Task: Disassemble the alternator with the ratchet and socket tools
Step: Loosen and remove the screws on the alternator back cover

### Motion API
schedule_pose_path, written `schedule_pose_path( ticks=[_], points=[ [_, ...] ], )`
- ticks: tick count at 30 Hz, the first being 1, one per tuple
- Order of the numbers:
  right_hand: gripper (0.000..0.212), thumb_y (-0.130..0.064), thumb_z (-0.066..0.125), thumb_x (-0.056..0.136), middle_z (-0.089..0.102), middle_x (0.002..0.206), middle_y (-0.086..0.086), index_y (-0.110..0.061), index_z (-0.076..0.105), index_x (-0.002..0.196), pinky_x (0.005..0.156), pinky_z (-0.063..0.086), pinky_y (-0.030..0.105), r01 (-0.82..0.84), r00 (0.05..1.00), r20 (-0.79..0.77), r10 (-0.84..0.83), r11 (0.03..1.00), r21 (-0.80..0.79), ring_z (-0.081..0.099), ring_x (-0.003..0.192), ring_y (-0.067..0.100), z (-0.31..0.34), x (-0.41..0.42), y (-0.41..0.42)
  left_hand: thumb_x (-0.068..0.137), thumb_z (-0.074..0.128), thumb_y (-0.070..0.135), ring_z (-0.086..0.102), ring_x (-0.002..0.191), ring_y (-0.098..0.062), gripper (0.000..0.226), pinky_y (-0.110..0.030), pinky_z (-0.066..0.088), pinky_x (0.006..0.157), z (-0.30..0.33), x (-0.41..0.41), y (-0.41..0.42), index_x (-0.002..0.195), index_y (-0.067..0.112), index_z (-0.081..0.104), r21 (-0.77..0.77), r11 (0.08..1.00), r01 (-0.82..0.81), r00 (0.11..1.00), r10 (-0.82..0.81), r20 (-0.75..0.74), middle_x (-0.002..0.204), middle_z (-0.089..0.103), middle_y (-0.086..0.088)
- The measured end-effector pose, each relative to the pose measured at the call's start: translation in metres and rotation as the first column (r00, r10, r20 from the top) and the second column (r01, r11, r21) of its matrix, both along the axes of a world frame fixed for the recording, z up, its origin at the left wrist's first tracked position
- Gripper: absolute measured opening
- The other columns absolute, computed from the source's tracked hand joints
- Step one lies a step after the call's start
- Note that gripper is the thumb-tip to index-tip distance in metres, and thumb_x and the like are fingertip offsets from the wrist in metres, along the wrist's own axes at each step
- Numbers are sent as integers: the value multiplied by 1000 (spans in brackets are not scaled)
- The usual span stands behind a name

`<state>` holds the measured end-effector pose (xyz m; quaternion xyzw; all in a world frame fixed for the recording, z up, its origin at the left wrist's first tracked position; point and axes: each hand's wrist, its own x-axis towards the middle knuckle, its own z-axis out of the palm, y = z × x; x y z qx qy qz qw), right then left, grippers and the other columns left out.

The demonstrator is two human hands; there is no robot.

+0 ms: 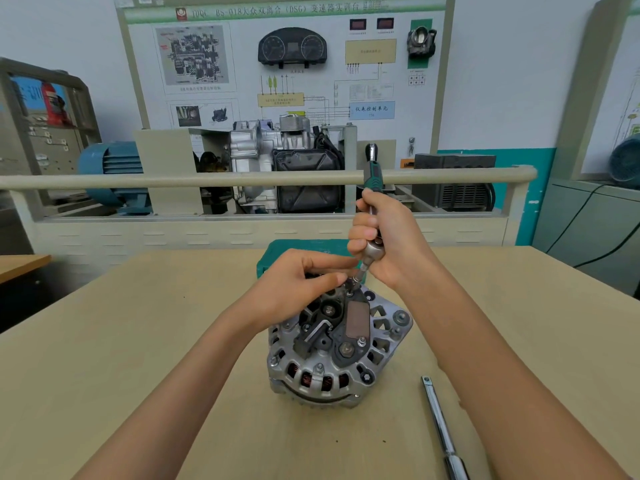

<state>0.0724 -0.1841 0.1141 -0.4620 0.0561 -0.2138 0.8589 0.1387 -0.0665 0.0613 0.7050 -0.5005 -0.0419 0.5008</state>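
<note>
Right hand (384, 237) grips ratchet (372, 188) upright, left hand (298, 282) pinches socket (356, 277) onto a far-side fastener of alternator (339, 341) mid-table; judged best: seat socket square, steady it, then turn.

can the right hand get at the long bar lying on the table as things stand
Probably not at once: the right hand grips the ratchet above the alternator. The bar lies bare on the table beside the right forearm, so it looks reachable once the ratchet is let go.
</note>
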Motion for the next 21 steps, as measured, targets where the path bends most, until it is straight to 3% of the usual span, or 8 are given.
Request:
schedule_pose_path(
  ticks=[5, 8, 21],
  points=[
    [27, -24, 42, 100, 32, 36, -9, -14, 44, 75, 31, 27, 13, 26, 1000, -13, -27, 999, -34, 28, 27, 4, -1, 0, 0, 89, 59, 5, 60, 103, 5, 30, -9, 43, 90, 0, 0, -1, 112, 22, 66, 20, 1000, -3, 1000, 3, 2, 106, 69, 14],
    [26, -24, 41, 100, 32, 35, -9, -14, 43, 76, 31, 27, 12, 35, 999, -13, -36, 997, -62, 28, 26, 4, -2, 1, 2, 88, 60, 5, 61, 101, 6, 31, -8, 43, 88, 0, -1, -1, 108, 26, 67, 21, 1000, 6, 1000, -6, -2, 101, 69, 19],
    [26, -25, 42, 100, 32, 35, -9, -14, 44, 75, 31, 27, 12, 7, 1000, 15, -8, 999, 36, 28, 26, 4, 0, 1, 1, 88, 59, 4, 61, 97, 7, 28, -6, 43, 83, 1, -2, -2, 110, 18, 68, 29, 999, -19, 1000, 18, 20, 105, 69, 12]
  ],
)
